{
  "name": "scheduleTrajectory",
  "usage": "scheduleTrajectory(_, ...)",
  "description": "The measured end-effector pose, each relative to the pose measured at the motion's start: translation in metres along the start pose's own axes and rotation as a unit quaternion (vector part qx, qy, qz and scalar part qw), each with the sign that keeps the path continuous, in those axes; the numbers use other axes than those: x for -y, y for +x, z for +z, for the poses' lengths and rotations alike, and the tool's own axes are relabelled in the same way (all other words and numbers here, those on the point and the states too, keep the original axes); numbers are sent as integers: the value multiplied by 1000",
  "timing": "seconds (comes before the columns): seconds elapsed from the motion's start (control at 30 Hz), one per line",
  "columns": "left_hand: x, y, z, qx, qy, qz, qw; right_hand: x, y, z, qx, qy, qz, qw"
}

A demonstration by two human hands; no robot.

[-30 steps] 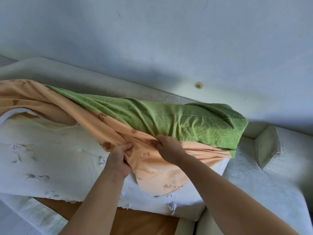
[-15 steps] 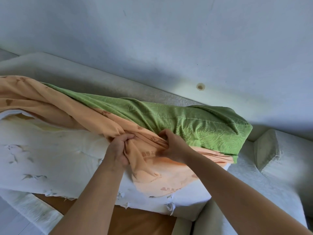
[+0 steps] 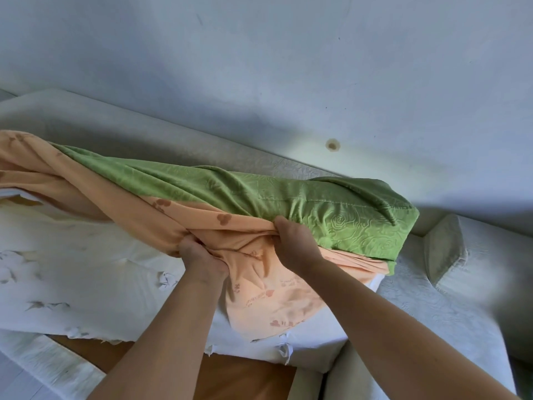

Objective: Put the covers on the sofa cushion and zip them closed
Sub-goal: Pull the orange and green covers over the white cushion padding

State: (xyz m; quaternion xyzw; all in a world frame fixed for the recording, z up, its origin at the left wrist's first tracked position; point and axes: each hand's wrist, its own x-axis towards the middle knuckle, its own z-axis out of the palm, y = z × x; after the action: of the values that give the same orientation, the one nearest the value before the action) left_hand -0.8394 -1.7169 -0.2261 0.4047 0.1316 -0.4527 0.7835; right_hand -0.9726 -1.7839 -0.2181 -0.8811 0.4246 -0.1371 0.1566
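A large white foam sofa cushion point(image 3: 86, 272) with a torn lining lies tilted across the sofa. A cover with a green embossed side point(image 3: 331, 215) and an orange printed side point(image 3: 268, 295) is pulled over its right end and trails bunched along its far edge to the left. My left hand point(image 3: 199, 255) grips a bunch of the orange fabric near the cushion's middle. A little to the right, my right hand point(image 3: 291, 241) grips the fabric where orange meets green. No zip is visible.
The pale sofa backrest point(image 3: 144, 134) runs behind the cushion under a grey wall point(image 3: 288, 67). A sofa armrest point(image 3: 450, 249) and seat point(image 3: 427, 313) lie at right. A brown board point(image 3: 245, 376) of the sofa base shows below the cushion.
Both hands have gathered more orange fabric and moved slightly up and left along the cushion. The cover's folds have tightened between them.
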Motion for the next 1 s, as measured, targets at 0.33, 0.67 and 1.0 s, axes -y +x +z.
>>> scheduleTrajectory(0.33,-4,-20,0,64,30,-59,996,2,17,-35,146,215,54,964)
scheduleTrajectory(0.67,-15,-44,22,75,144,-4,987,-2,14,-28,92,251,58,962)
scheduleTrajectory(1.0,-30,-10,-34,149,37,-60,986,2,3,7,69,44,-9,997)
